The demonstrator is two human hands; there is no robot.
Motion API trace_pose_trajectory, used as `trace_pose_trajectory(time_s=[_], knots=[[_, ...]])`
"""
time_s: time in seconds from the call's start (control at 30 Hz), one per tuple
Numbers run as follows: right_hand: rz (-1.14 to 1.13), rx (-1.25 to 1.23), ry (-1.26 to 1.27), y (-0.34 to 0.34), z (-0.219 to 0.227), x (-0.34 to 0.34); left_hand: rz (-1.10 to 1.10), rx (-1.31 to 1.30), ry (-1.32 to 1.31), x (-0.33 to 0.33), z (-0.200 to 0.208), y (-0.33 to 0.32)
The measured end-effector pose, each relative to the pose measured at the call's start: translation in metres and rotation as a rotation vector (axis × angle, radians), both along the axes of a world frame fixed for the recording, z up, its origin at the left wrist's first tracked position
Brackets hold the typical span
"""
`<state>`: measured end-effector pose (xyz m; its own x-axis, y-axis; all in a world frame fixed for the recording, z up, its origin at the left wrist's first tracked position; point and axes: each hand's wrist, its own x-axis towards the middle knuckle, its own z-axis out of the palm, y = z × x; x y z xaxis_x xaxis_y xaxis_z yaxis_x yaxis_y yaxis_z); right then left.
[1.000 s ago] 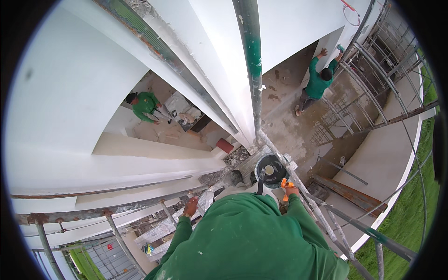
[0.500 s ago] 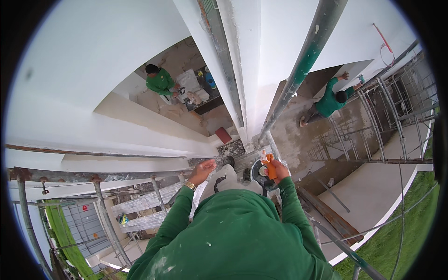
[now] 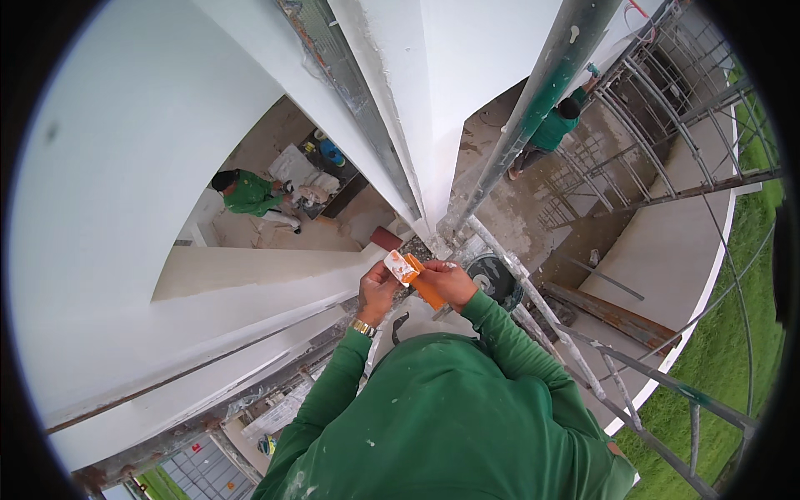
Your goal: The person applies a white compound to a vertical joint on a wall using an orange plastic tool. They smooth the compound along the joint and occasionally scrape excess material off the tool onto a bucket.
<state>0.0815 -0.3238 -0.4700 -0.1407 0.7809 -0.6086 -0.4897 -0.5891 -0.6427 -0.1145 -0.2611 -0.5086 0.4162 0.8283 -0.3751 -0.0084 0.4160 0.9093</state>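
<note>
Both my hands meet in front of my body, closed around small orange plastic scrapers. My left hand (image 3: 378, 293), with a watch at the wrist, grips the edge of a scraper smeared with white paste (image 3: 400, 267). Just beside it my right hand (image 3: 450, 286) pinches a plain orange scraper (image 3: 427, 293). The two scrapers touch or overlap; their exact contact is hard to make out. White paste also marks the right hand's fingers. Right of that hand stands a dark round bucket (image 3: 502, 275) with greyish paste inside, partly hidden by my arm.
A painted metal pole (image 3: 533, 117) rises before me by a white wall corner (image 3: 446, 108). Scaffold rails (image 3: 542, 300) run along my right. Below, one person in green (image 3: 248, 193) stands by a cluttered table; another (image 3: 554, 129) works near scaffolding (image 3: 650, 125). Grass (image 3: 708, 400) lies beyond.
My left hand, open and apart before, has come across and taken hold of the paste-smeared scraper. My right hand has moved left, away from over the bucket. The view has turned.
</note>
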Motion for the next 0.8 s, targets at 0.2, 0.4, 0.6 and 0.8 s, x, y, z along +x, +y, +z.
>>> trace_pose_trajectory(time_s=[0.2, 0.4, 0.6, 0.8], knots=[[-0.420, 0.060, 0.376, 0.005, 0.009, -0.029, 0.251, -0.195, -0.044, 0.003, -0.013, 0.035], [-0.511, -0.070, 0.129, 0.009, -0.050, -0.024, -0.366, -0.100, 0.405, 0.024, -0.013, 0.062], [-0.467, -0.317, 0.025, 0.000, -0.129, 0.009, -0.565, 0.850, 0.792, -0.005, 0.166, 0.164], [-0.372, -0.313, -0.280, 0.017, -0.231, 0.034, 0.310, 2.376, 1.349, -0.099, 0.429, 0.264]])
